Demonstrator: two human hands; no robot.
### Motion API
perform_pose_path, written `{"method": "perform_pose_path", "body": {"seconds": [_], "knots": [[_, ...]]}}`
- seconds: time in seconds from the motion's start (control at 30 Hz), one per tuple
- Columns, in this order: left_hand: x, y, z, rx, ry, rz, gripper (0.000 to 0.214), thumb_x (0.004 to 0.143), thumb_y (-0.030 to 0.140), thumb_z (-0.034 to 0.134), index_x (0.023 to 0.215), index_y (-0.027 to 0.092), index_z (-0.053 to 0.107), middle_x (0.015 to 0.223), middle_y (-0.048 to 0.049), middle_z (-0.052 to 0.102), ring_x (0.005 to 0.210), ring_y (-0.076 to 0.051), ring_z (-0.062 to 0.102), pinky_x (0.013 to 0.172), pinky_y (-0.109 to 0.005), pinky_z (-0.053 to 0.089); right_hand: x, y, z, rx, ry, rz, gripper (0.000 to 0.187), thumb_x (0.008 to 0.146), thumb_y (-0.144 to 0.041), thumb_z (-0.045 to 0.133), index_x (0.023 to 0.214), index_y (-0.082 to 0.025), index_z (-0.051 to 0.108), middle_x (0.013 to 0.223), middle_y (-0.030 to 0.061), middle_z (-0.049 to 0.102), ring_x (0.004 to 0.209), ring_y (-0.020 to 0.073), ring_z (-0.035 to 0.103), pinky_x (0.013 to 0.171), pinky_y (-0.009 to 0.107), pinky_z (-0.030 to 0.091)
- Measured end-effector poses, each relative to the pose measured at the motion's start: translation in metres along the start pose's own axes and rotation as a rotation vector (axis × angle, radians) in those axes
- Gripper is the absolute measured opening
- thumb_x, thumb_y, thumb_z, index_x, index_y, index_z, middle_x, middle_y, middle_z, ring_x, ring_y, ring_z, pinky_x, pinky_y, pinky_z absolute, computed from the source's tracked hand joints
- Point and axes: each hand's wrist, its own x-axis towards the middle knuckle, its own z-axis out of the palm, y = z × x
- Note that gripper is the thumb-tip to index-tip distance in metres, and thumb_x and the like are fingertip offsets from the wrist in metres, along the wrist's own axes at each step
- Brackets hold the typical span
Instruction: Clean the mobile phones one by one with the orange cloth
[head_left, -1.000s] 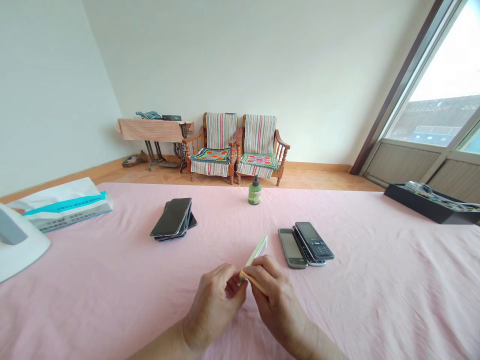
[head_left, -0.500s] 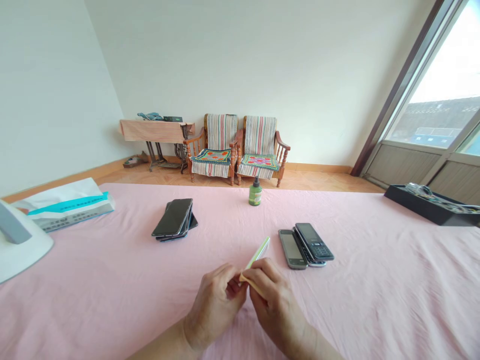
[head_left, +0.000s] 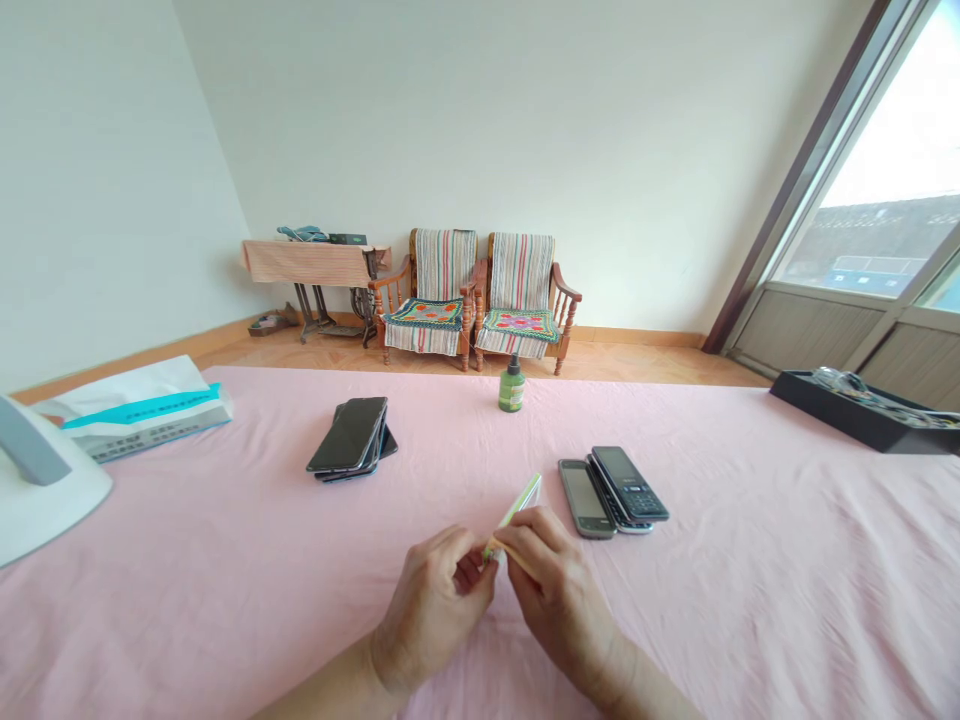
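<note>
In front of me, my left hand [head_left: 436, 595] and my right hand [head_left: 562, 590] meet around a thin flat thing with a pale green edge [head_left: 527, 493]. Its far end points up and away; fingers cover the near end. My left hand is closed, thumb and fingers pinching at that near end. My right hand is also closed, gripping a small yellowish flap [head_left: 517, 558] pressed against the green-edged thing. Whether the flap is cloth or part of it I cannot tell. Just right of my hands lie a grey phone [head_left: 587, 497] and a black keypad phone [head_left: 628, 483], stacked on another.
Several dark smartphones [head_left: 349, 437] are stacked at left on the pink cloth [head_left: 247, 560]. A green pump bottle [head_left: 511, 388] stands at the far edge. A tissue pack [head_left: 150, 415] and a white appliance [head_left: 49, 490] are far left; a black tray [head_left: 847, 412] with cables is far right.
My right hand has shifted slightly right and away from my left hand. A bit of green and white now shows between the fingertips.
</note>
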Motion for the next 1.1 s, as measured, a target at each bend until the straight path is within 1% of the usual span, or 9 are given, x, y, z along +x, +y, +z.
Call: {"method": "perform_pose_path", "body": {"seconds": [0.1,0.17,0.23,0.33,0.43,0.6,0.7,0.87,1.1], "knots": [[0.0,0.0,0.002,-0.003,-0.007,0.003,0.01,0.079,0.015,0.051,0.073,0.017,0.059,0.065,-0.0012,0.061,0.058,-0.012,0.059,0.057,-0.02,0.045,0.009,0.021,-0.006,-0.06,0.129,0.077,0.022,0.087,-0.009,0.044,0.086,-0.02,0.063,0.085,0.0052,0.057,0.079,0.0161,0.055,0.071,0.027,0.047],[0.0,0.0,0.002,-0.001,-0.015,0.007,0.01,0.078,0.014,0.051,0.072,0.018,0.059,0.065,-0.0012,0.061,0.058,-0.012,0.06,0.057,-0.02,0.046,0.012,0.027,-0.009,-0.082,0.181,0.103,0.022,0.086,-0.009,0.044,0.084,-0.02,0.063,0.083,0.0049,0.057,0.078,0.016,0.055,0.07,0.027,0.047],[0.001,0.0,0.002,0.001,-0.011,0.003,0.01,0.078,0.016,0.051,0.071,0.018,0.058,0.064,-0.0012,0.061,0.057,-0.012,0.059,0.056,-0.02,0.046,0.012,0.023,-0.008,-0.075,0.15,0.081,0.023,0.086,-0.009,0.043,0.085,-0.02,0.063,0.083,0.0048,0.057,0.079,0.016,0.056,0.071,0.028,0.047],[0.001,0.0,0.0,0.001,0.002,-0.009,0.014,0.083,0.022,0.051,0.07,0.018,0.056,0.063,-0.001,0.06,0.056,-0.012,0.058,0.056,-0.02,0.045,0.006,0.008,-0.002,-0.017,0.044,0.02,0.026,0.086,-0.007,0.042,0.089,-0.021,0.064,0.086,0.0051,0.056,0.081,0.0155,0.056,0.073,0.026,0.048],[0.001,-0.002,0.0,-0.009,-0.003,-0.013,0.014,0.082,0.022,0.052,0.07,0.018,0.056,0.063,-0.0006,0.06,0.056,-0.012,0.058,0.055,-0.019,0.045,0.006,0.006,0.001,0.009,0.044,0.024,0.026,0.086,-0.008,0.042,0.088,-0.021,0.064,0.085,0.005,0.056,0.08,0.0151,0.056,0.071,0.025,0.048],[0.001,-0.005,0.001,-0.064,-0.018,-0.011,0.007,0.076,0.014,0.053,0.072,0.018,0.057,0.064,0.0001,0.06,0.056,-0.012,0.059,0.055,-0.019,0.046,0.02,0.04,-0.007,-0.051,0.231,0.188,0.018,0.086,-0.017,0.048,0.086,-0.02,0.066,0.086,0.0048,0.057,0.079,0.016,0.057,0.071,0.026,0.046],[0.001,-0.003,0.001,-0.08,-0.025,-0.017,0.008,0.074,0.013,0.053,0.073,0.018,0.058,0.064,0.0005,0.06,0.056,-0.012,0.058,0.054,-0.019,0.046,0.025,0.057,-0.011,-0.066,0.288,0.304,0.018,0.086,-0.027,0.051,0.084,-0.018,0.066,0.087,0.0056,0.059,0.08,0.0173,0.057,0.072,0.027,0.045],[0.003,0.0,-0.001,-0.146,-0.063,-0.068,0.01,0.077,0.015,0.053,0.082,0.018,0.061,0.067,0.0005,0.062,0.057,-0.012,0.058,0.054,-0.019,0.045,0.022,0.06,-0.007,-0.038,0.245,0.366,0.031,0.09,-0.035,0.044,0.078,-0.016,0.065,0.062,-0.0004,0.058,0.056,0.0128,0.054,0.053,0.021,0.039],[0.014,-0.006,-0.006,-0.264,-0.069,-0.22,0.017,0.082,0.028,0.054,0.086,0.014,0.064,0.065,-0.0016,0.065,0.054,-0.013,0.059,0.05,-0.02,0.046,0.025,0.046,-0.006,-0.019,0.186,0.339,0.023,0.086,-0.029,0.049,0.076,-0.018,0.067,0.068,0.0007,0.06,0.062,0.0127,0.056,0.058,0.021,0.039]]}}
